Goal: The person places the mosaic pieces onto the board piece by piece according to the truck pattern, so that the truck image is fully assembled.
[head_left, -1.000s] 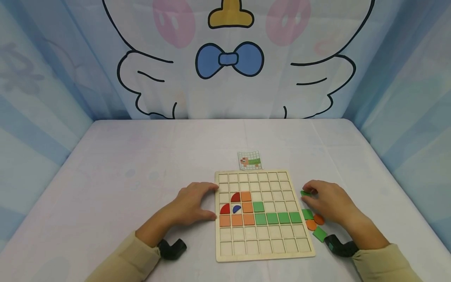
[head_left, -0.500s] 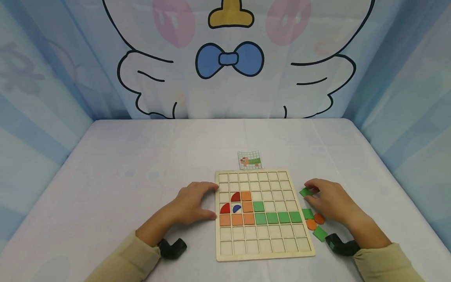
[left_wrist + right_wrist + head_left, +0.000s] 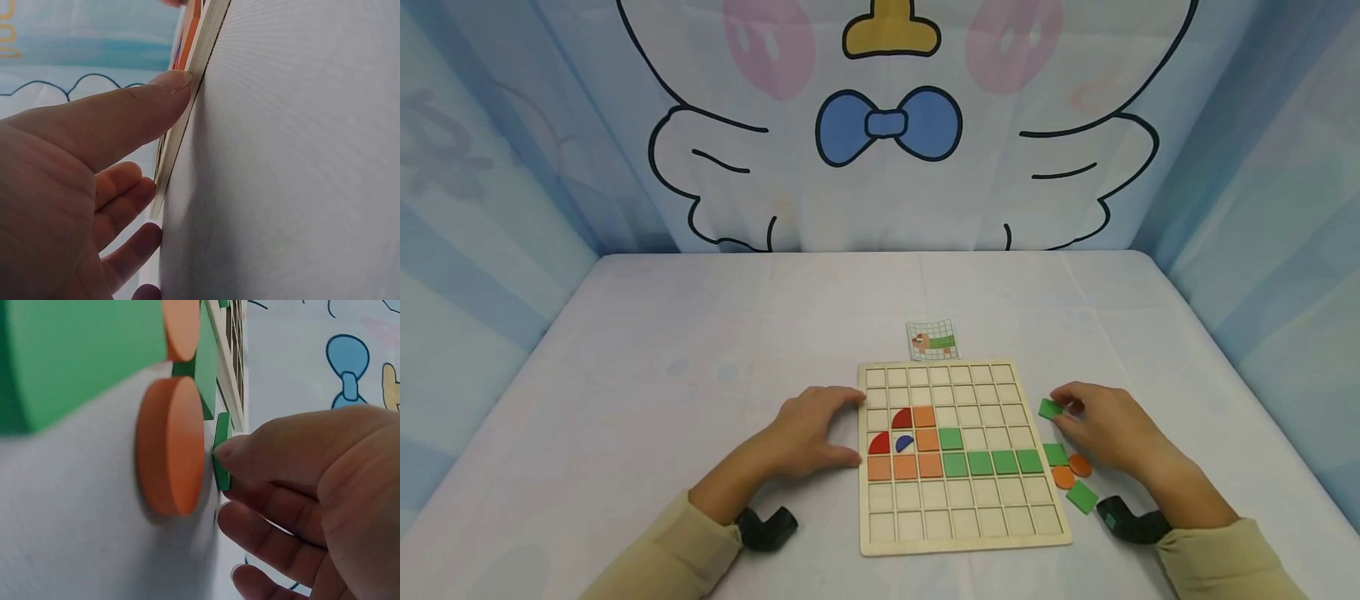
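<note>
A wooden grid board [image 3: 966, 527] lies flat on the table, with red, orange, green and blue-and-white pieces set in its squares. My left hand [image 3: 805, 435] rests at the board's left edge, thumb and fingers spread; in the left wrist view the thumb [image 3: 144, 112] touches the board's side [image 3: 178, 134]. To the right of the board, my right hand [image 3: 1105, 425] pinches a green square tile [image 3: 1049, 408] between thumb and finger. The right wrist view shows this tile [image 3: 221, 469] held by its edge, close to the tabletop.
Beside the board's right edge lie two orange round pieces [image 3: 1079, 465], a green tile [image 3: 1055, 455] and another green tile [image 3: 1082, 497]. Behind the board is a small pattern card [image 3: 932, 340] with a gridded picture. A printed curtain [image 3: 887, 200] hangs beyond the table.
My right hand has shifted slightly right; the green tile, mostly covered by the fingers at first, now shows more between the fingertips. The left hand and the board stay put.
</note>
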Motion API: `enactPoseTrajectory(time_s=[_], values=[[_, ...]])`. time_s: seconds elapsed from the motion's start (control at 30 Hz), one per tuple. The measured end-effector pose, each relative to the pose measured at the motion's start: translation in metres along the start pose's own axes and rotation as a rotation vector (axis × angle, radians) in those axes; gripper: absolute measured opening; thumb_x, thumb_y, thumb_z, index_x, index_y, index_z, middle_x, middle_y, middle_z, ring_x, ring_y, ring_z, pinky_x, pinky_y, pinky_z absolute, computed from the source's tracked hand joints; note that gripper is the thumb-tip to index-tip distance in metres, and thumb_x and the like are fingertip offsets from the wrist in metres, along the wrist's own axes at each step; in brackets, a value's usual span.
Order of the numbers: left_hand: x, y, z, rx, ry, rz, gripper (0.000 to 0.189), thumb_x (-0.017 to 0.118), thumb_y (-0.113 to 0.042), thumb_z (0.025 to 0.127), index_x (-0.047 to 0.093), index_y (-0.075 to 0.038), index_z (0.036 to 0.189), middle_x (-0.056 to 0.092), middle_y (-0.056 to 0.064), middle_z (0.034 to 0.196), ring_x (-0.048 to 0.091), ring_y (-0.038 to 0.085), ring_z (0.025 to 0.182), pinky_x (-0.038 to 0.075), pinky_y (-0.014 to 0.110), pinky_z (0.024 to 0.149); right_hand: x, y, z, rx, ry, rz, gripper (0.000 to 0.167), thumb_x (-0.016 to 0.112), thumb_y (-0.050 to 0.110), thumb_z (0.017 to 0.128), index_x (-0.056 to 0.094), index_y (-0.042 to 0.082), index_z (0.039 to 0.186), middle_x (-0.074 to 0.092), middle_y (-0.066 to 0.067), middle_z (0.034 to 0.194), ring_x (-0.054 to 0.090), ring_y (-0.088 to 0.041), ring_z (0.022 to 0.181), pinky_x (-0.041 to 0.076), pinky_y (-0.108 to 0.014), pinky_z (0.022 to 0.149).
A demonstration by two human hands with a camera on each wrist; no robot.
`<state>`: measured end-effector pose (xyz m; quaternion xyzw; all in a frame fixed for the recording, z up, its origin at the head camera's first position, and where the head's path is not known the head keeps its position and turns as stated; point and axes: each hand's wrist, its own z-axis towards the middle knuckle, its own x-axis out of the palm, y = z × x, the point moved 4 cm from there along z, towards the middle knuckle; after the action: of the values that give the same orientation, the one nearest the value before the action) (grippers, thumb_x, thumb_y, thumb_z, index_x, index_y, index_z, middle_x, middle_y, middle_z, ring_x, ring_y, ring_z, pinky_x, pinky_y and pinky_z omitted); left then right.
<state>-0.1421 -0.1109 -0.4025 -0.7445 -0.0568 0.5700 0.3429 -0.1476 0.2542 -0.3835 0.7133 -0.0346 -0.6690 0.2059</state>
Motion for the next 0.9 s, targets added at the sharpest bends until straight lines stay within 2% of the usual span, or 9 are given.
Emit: enactPoseTrajectory(time_s=[0.2, 0.4, 0.53, 0.67, 0.77, 0.9], values=[[0.0, 0.0001, 0.0002, 0.005, 0.001, 0.0, 0.072, 0.086, -0.029, 0.079, 0.055, -0.011, 0.14, 0.054, 0.006, 0.142, 0.042, 0.03, 0.135, 0.031, 0.057, 0.107, -0.0002, 0.001, -0.0009, -0.01, -0.003, 0.002, 0.034, 0.075, 0.019, 0.089, 0.068, -0.003, 0.113, 0.068, -0.01, 0.097, 0.062, -0.029, 0.089, 0.05, -0.051, 0.078], [0.0004, 0.0011, 0.0, 0.009, -0.006, -0.004, 0.072, 0.087, -0.029, 0.078, 0.056, -0.011, 0.14, 0.054, 0.005, 0.141, 0.043, 0.03, 0.134, 0.032, 0.057, 0.106, -0.0004, 0.0024, -0.0005, -0.015, -0.009, -0.023, 0.031, 0.074, 0.017, 0.089, 0.069, -0.004, 0.112, 0.068, -0.011, 0.096, 0.061, -0.029, 0.087, 0.05, -0.051, 0.078], [0.0005, 0.0014, 0.0001, 0.006, -0.008, -0.003, 0.071, 0.087, -0.029, 0.078, 0.056, -0.011, 0.139, 0.055, 0.005, 0.141, 0.044, 0.03, 0.133, 0.032, 0.056, 0.105, 0.0014, 0.0036, -0.0009, -0.008, -0.009, -0.001, 0.031, 0.072, 0.015, 0.09, 0.069, -0.004, 0.114, 0.069, -0.012, 0.1, 0.062, -0.03, 0.091, 0.05, -0.052, 0.081], [0.0005, 0.0013, 0.0001, 0.0, -0.008, -0.001, 0.071, 0.087, -0.029, 0.077, 0.056, -0.011, 0.139, 0.055, 0.005, 0.141, 0.043, 0.029, 0.133, 0.032, 0.056, 0.105, 0.002, 0.0035, -0.0009, -0.035, -0.033, 0.018, 0.032, 0.073, 0.013, 0.089, 0.068, -0.005, 0.115, 0.068, -0.015, 0.104, 0.061, -0.034, 0.095, 0.049, -0.055, 0.084], [0.0008, 0.0015, 0.0003, -0.002, -0.007, -0.002, 0.072, 0.087, -0.029, 0.077, 0.056, -0.011, 0.139, 0.054, 0.005, 0.141, 0.043, 0.03, 0.133, 0.032, 0.057, 0.105, 0.0015, 0.0029, -0.002, -0.055, -0.06, 0.02, 0.035, 0.076, 0.012, 0.088, 0.066, -0.006, 0.115, 0.065, -0.017, 0.106, 0.06, -0.035, 0.096, 0.049, -0.055, 0.084], [0.0005, 0.001, -0.0001, 0.0, -0.008, -0.006, 0.072, 0.087, -0.028, 0.077, 0.056, -0.011, 0.139, 0.055, 0.005, 0.141, 0.043, 0.03, 0.133, 0.032, 0.057, 0.105, 0.0015, 0.0028, -0.0034, -0.039, -0.059, 0.016, 0.038, 0.077, 0.015, 0.087, 0.065, -0.006, 0.117, 0.064, -0.019, 0.109, 0.06, -0.035, 0.097, 0.049, -0.054, 0.083]])
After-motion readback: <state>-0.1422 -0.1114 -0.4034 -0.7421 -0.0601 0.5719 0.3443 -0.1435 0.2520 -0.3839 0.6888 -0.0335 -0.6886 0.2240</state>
